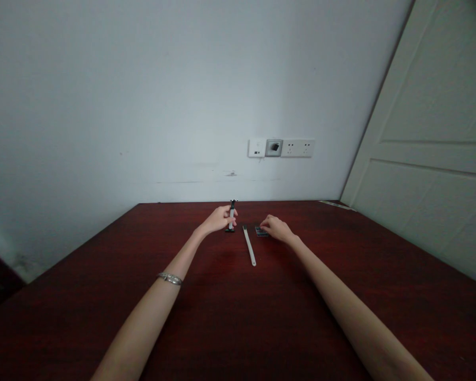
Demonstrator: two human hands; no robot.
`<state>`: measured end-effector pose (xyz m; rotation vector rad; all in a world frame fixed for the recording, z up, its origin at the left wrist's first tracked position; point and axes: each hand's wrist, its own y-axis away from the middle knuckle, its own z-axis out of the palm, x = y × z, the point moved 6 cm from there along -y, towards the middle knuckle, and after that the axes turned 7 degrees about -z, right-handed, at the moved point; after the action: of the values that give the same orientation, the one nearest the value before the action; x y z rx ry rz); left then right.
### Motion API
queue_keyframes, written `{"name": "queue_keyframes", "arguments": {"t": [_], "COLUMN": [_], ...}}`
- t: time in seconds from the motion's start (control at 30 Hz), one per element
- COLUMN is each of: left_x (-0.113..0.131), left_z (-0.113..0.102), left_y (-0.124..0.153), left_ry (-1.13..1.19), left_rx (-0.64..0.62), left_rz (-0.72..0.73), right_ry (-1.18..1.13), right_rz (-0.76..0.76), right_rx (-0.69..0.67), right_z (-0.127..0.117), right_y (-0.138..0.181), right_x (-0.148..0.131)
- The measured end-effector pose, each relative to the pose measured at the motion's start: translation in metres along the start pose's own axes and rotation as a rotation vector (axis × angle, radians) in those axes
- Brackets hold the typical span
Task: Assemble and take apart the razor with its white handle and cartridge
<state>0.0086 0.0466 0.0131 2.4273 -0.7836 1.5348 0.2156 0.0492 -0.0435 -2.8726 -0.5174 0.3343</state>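
Dark red desk (222, 317) wood is being used to steady a white tool (230, 226) pinched upright in the left hand (219, 219), while a dark pack (259, 231) is being pressed flat by the right hand (276, 228).

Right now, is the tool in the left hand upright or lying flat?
Upright: the tool stands vertical, dark base down on the table, with the left hand around its pale shaft.

Silver bracelet (170, 278) on left wrist
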Motion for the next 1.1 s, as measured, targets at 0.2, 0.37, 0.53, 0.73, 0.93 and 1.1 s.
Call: {"name": "queue_keyframes", "arguments": {"t": [0.2,0.37,0.53,0.73,0.93,1.1], "left_x": [0.002,0.006,0.008,0.007,0.005,0.008], "left_z": [0.001,0.001,0.003,0.005,0.005,0.006], "left_y": [0.001,0.003,0.004,0.004,0.003,0.005], "left_ry": [0.009,-0.008,-0.001,0.020,0.006,0.002], "left_rx": [-0.001,0.006,0.000,-0.014,-0.010,0.001], "left_rz": [-0.001,-0.012,-0.017,-0.037,-0.045,-0.061], "right_ry": [0.013,0.014,-0.012,-0.044,-0.041,-0.030], "right_rz": [0.001,0.009,0.049,0.100,0.108,0.090], "right_rx": [-0.029,-0.033,-0.010,-0.017,-0.011,-0.005], "right_z": [0.003,0.004,0.004,0.007,0.009,0.007], "right_y": [0.000,0.000,0.001,-0.002,-0.004,-0.004], "right_x": [-0.002,-0.003,0.000,0.006,0.006,0.003]}}
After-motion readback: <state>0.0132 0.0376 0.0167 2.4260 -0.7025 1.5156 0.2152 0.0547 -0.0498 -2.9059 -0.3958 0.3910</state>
